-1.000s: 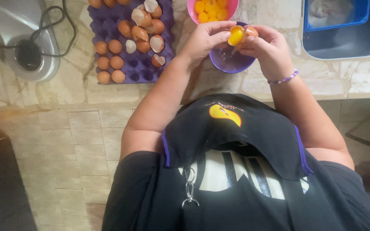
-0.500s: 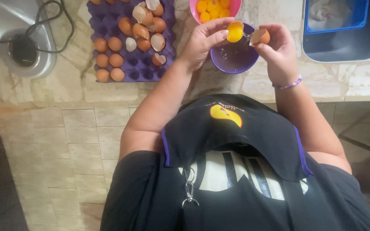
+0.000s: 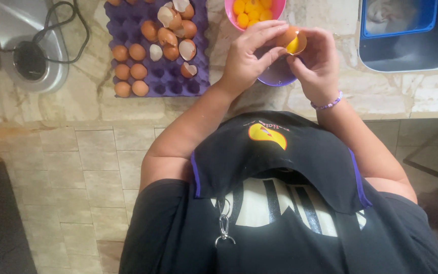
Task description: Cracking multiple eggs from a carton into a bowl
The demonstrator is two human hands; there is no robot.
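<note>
Both hands meet over the purple bowl (image 3: 278,75) at the far edge of the surface (image 3: 77,101). The left hand (image 3: 247,56) curls its fingers around one side of a brown eggshell half (image 3: 290,40) with a yolk in it; the right hand (image 3: 318,63) pinches the other side. Separating goes best with the shell kept level and low over the bowl, so the white drains while the yolk stays whole. The purple bowl's contents are mostly hidden, probably egg white. Just beyond it, the pink bowl (image 3: 227,7) holds several yolks. To the left, a purple egg tray (image 3: 166,76) carries whole brown eggs and empty shells. A blue tub (image 3: 406,30) sits far right.
</note>
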